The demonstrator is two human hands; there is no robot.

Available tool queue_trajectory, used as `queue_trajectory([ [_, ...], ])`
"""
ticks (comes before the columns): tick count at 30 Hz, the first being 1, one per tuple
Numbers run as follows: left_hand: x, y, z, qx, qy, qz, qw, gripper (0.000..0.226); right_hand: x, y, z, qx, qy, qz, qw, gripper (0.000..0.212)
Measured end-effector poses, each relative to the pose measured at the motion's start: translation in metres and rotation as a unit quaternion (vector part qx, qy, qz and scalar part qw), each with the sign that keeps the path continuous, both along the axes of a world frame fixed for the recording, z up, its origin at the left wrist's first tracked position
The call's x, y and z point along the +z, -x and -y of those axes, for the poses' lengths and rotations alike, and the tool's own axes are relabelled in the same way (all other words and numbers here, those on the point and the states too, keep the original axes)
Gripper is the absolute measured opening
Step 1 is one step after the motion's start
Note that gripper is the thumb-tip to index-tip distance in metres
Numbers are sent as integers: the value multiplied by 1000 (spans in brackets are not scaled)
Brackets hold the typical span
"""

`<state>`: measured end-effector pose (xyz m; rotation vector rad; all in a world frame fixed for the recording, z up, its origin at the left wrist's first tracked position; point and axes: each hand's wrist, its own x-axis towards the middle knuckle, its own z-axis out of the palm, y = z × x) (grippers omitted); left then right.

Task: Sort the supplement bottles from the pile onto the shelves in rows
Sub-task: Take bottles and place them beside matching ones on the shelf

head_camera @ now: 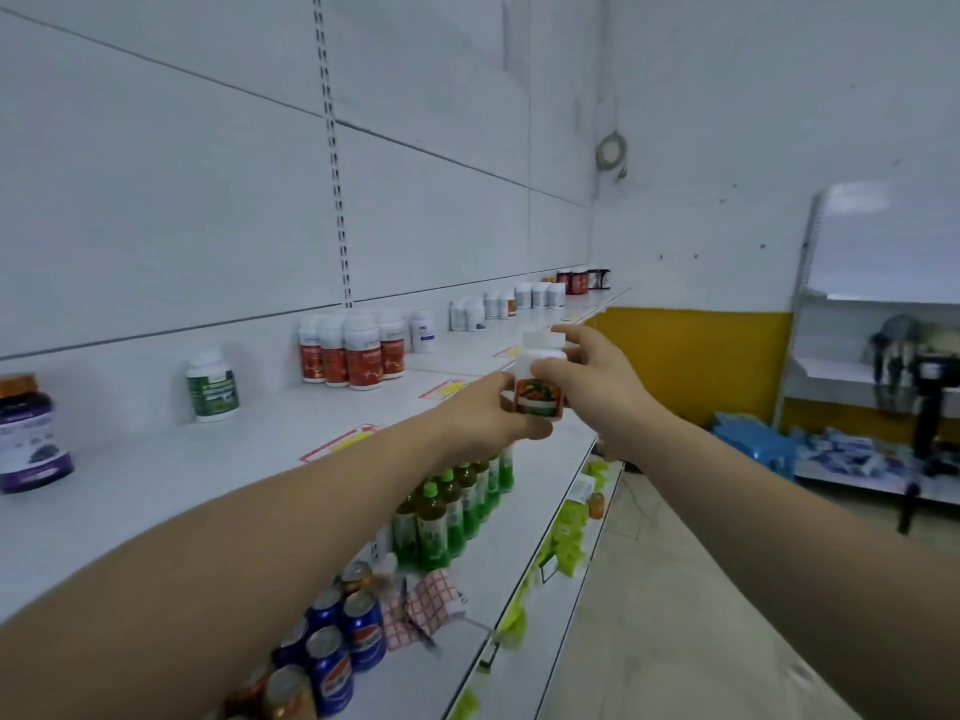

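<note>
White bottle (pixel 537 394) between left hand (pixel 483 418) and right hand (pixel 602 387)

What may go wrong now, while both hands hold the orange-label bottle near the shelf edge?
1. The orange-label bottle is in the air near the front edge of the top shelf. The left hand holds it low, the right hand near the cap. If a grip slips, it might fall onto the green drink bottles below.
2. The red-label bottles stand close together; a careless placement beside them might knock one over.

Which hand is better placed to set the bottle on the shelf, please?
Probably the left hand: it holds the bottle low, on the shelf side; the right hand is aisle-side.
</note>
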<state>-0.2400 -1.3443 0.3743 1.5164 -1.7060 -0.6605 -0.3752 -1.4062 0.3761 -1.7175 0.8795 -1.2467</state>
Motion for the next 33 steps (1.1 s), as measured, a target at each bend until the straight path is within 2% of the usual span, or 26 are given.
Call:
queue_trajectory([
  [6, 5, 56, 150, -2, -8, -14, 1000, 30, 7, 55, 153, 2, 1, -24, 1000, 54],
  [9, 10, 60, 219, 28, -22, 12, 999, 31, 13, 62, 221, 18, -7, -30, 999, 55],
  [12, 12, 52, 284, 55, -34, 44, 997, 47, 14, 57, 287, 35, -8, -26, 999, 56],
  [18, 3, 12, 419, 114, -63, 121, 984, 75, 5, 20, 434, 71, -3, -30, 997, 57],
  [23, 2, -23, 541, 162, -75, 197, 964, 75, 4, -24, 567, 91, 20, -61, 994, 57],
  [27, -3, -43, 618, 186, -129, 269, 936, 77, 10, -59, 657, 118, 27, -84, 989, 62],
  [33, -15, -73, 705, 232, -206, 292, 905, 74, -8, -111, 768, 175, 67, -162, 969, 65],
])
